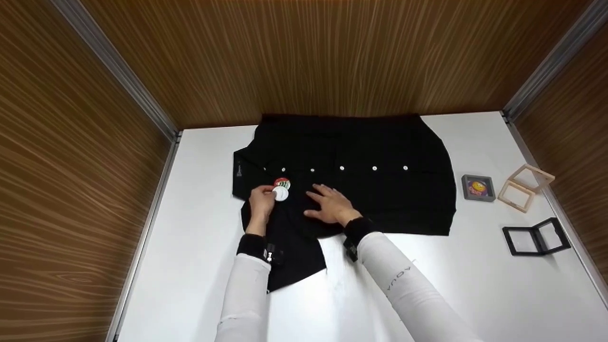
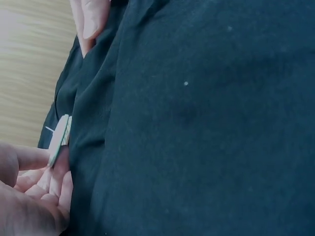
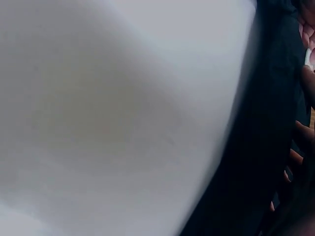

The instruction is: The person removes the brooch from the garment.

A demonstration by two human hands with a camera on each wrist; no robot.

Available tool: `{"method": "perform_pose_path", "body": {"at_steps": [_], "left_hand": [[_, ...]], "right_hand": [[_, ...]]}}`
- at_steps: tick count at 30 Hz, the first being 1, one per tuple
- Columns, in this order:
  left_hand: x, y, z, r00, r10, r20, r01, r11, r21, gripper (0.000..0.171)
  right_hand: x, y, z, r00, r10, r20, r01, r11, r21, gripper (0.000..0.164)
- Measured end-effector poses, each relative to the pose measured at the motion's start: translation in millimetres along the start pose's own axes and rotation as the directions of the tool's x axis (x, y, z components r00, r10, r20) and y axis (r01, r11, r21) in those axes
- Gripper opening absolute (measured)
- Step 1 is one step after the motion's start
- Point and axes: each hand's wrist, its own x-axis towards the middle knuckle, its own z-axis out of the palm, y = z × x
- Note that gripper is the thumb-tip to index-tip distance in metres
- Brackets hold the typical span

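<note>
A black button-up shirt (image 1: 361, 199) lies spread on the white table, its collar toward the left. My left hand (image 1: 261, 202) pinches the edge of a white round badge (image 1: 280, 194) over the shirt's upper front, near the collar. In the left wrist view this badge (image 2: 59, 135) is tilted almost edge-on between thumb and fingers, with a thin pin sticking out. Just behind it in the head view is a red, white and green round patterned piece (image 1: 282, 182), partly covered. My right hand (image 1: 330, 205) rests with spread fingers on the shirt, to the right of the badge.
On the right of the table are a grey frame (image 1: 478, 188) with a colourful round piece inside, a light wooden hinged frame (image 1: 517, 195) and a black hinged frame (image 1: 533, 241). Wood-grain walls (image 1: 332, 57) enclose the back and sides.
</note>
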Motion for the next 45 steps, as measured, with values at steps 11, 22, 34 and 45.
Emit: {"method": "perform_pose_path", "body": {"at_steps": [11, 22, 34, 45], "left_hand": [[13.0, -7.9, -16.3, 0.996, -0.094, -0.007, 0.091, 0.979, -0.181, 0.020], [2.8, -4.8, -19.1, 0.998, -0.057, 0.001, 0.056, 0.979, -0.196, 0.020], [-14.3, 14.9, -16.4, 1.000, -0.012, 0.011, 0.014, 0.978, -0.209, 0.019], [-37.6, 50.3, -13.4, 0.996, 0.081, 0.040, -0.062, 0.937, -0.343, 0.016]], "right_hand": [[9, 3, -3, 1.000, 0.005, 0.023, -0.004, 1.000, -0.023, 0.072], [5, 3, -3, 0.999, -0.029, -0.045, 0.036, 0.984, 0.172, 0.070], [-2, -6, -11, 0.954, -0.022, -0.298, 0.167, 0.865, 0.472, 0.054], [-10, -21, -24, 0.904, 0.037, -0.425, 0.283, 0.693, 0.663, 0.040]]}}
